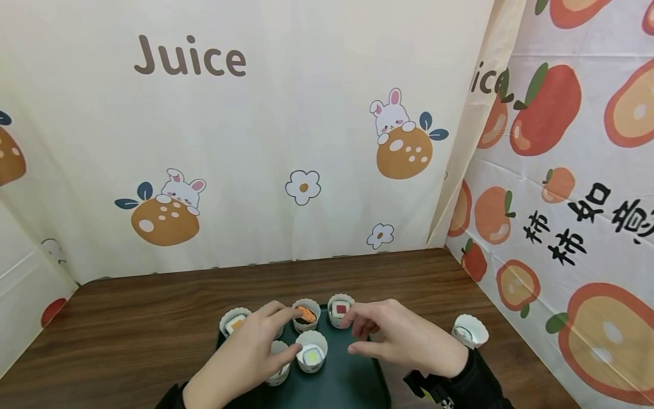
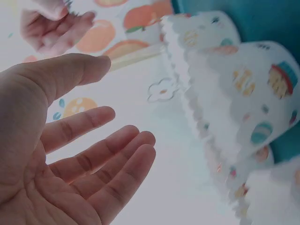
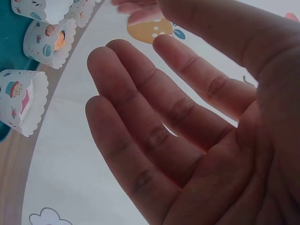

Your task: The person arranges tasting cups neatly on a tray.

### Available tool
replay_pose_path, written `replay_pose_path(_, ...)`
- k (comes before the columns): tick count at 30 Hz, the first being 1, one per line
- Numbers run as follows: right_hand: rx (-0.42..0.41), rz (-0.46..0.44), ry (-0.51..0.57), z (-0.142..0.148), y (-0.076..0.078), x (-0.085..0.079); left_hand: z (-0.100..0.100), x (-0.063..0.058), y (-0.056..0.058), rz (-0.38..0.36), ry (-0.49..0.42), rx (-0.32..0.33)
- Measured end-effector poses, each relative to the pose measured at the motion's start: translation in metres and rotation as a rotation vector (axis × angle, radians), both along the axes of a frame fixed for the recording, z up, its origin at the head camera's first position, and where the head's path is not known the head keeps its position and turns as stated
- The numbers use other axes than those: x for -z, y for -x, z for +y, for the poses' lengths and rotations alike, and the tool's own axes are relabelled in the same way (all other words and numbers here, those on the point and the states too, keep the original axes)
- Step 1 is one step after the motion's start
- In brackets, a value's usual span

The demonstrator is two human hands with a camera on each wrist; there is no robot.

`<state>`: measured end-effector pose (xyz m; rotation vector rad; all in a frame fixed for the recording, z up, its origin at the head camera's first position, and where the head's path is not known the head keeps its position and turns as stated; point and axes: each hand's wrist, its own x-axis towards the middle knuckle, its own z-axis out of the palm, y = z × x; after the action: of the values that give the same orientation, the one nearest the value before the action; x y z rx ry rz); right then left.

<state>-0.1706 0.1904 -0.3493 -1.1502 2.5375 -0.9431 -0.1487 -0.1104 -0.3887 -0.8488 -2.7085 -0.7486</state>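
Note:
My left hand hovers above several paper cupcake cups on a dark green tray, its fingers spread and holding nothing. Beneath or beside it are a cup with an orange piece, a front cup with a pale square bearing a yellow-green patch, a partly hidden cup, and a back-left cup with a yellow-topped piece. Over the tray's right side, my right hand is bent loosely, palm bare in the right wrist view. Nearest its fingertips is a cup with a dark red-topped square.
Another paper cup stands off the tray on the right of the brown wooden table, with something pale inside. Printed curtains hang behind the table and along its right side.

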Motion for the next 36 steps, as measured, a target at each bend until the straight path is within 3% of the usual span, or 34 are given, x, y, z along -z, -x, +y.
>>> replay_pose_path(4,0.004,-0.018,0.001,0.001,-0.001,0.0,-0.01,-0.006,-0.005,0.015,-0.03,-0.061)
replay_pose_path(8,0.023,-0.045,-0.006,0.0,0.0,0.0,-0.019,-0.012,-0.008,-0.019,0.003,-0.152)
replay_pose_path(16,0.042,0.002,-0.044,0.0,0.0,0.001,-0.037,-0.022,-0.009,-0.029,0.051,-0.255)
replay_pose_path(26,0.123,0.08,-0.119,0.011,0.001,0.007,-0.049,-0.022,-0.007,0.003,0.086,-0.279)
replay_pose_path(36,0.248,0.098,-0.213,0.054,0.004,0.017,-0.056,-0.022,-0.009,0.013,0.108,-0.312)
